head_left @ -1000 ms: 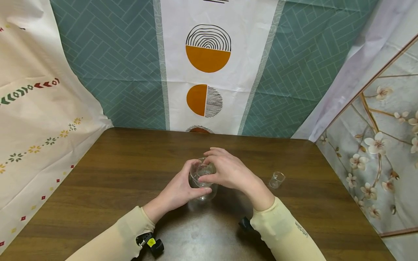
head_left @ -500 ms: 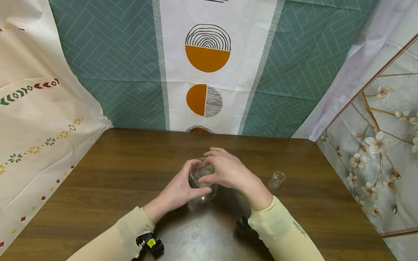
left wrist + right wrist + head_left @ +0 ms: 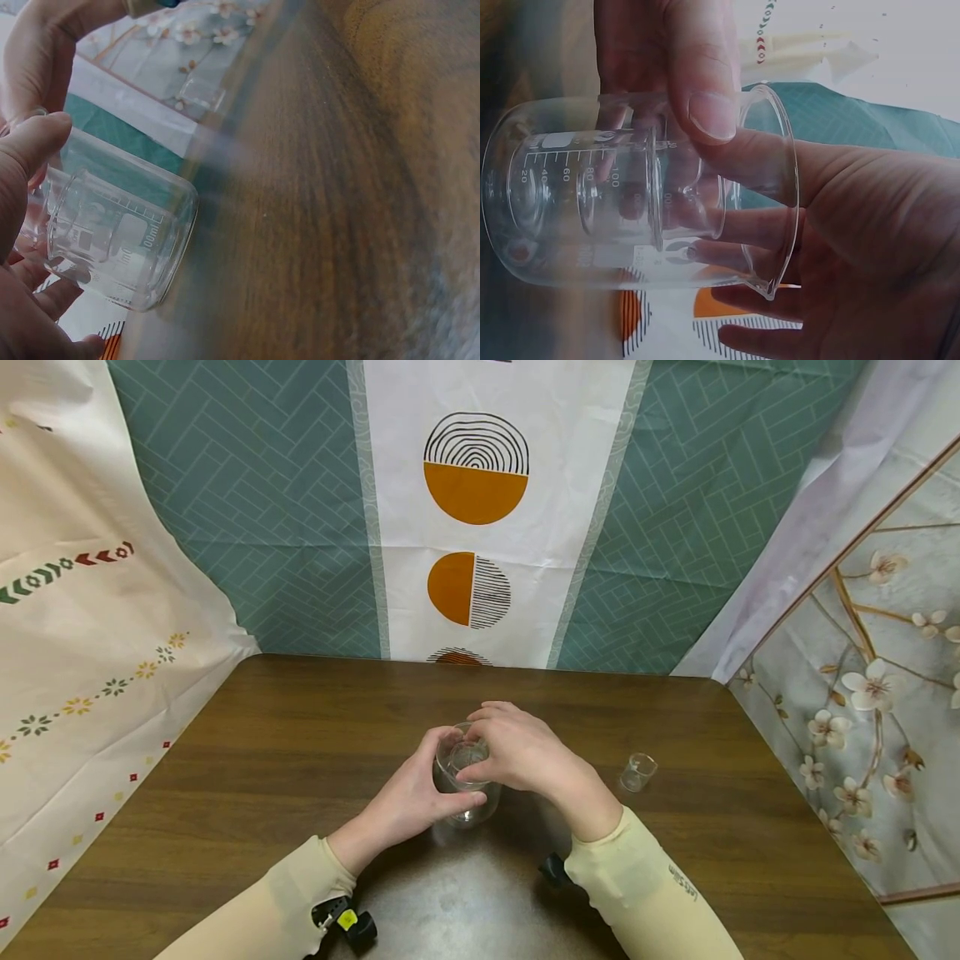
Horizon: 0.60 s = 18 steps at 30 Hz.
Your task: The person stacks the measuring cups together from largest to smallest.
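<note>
A large clear glass beaker stands near the table's middle. Inside it sits a 100 ml beaker, and a smaller beaker is nested within that one. My left hand grips the large beaker near its rim, thumb on the near side, fingers on the far side. My right hand comes from above, its thumb and some fingers down inside the large rim. They pinch the smallest beaker at its upper part; the thumb tip is hidden behind the left thumb. The right hand's other fingers stay outside the glass.
Another small glass beaker stands on the brown wooden table, right of the hands. Patterned curtains hang behind the table and along both sides. Light glares on the tabletop close to me.
My right forearm has drifted slightly left. The left hand and the large beaker stay in place, and the nested glass looks nearly unchanged.
</note>
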Available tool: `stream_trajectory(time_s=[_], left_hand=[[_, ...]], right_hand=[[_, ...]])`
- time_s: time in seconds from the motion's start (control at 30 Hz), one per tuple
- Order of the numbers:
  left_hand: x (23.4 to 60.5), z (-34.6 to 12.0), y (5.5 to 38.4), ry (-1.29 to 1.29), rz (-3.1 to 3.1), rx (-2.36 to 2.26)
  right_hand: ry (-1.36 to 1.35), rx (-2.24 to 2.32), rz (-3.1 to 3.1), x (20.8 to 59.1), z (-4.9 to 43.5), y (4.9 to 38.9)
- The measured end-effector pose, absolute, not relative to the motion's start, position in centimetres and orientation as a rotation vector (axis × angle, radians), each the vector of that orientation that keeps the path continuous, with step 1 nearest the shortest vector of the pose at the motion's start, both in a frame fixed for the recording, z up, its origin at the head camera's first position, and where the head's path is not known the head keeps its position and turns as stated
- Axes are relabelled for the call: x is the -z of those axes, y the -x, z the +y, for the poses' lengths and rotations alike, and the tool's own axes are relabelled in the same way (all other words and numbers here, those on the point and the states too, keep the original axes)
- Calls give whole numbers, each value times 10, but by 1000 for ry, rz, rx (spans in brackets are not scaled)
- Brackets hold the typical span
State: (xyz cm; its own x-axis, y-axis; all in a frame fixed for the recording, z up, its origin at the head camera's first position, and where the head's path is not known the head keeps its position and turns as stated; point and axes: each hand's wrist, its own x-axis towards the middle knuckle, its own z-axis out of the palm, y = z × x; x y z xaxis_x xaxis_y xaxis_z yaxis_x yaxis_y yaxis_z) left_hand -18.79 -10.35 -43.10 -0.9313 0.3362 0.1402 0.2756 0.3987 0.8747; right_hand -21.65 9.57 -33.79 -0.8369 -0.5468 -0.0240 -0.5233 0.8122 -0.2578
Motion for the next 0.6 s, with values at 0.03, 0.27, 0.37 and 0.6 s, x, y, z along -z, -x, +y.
stream_trajectory(time_s=[0.03,0.27,0.37,0.6], left_hand=[[431,-103,188,-564,2578,-1594],[431,-103,188,-564,2576,-1596],[431,-103,188,-568,2575,-1598],[431,-103,188,-575,2576,-1601]], right_hand=[[857,368,2897,338,96,216],[851,352,2896,337,94,217],[848,342,2893,337,93,218],[837,323,2889,336,91,219]])
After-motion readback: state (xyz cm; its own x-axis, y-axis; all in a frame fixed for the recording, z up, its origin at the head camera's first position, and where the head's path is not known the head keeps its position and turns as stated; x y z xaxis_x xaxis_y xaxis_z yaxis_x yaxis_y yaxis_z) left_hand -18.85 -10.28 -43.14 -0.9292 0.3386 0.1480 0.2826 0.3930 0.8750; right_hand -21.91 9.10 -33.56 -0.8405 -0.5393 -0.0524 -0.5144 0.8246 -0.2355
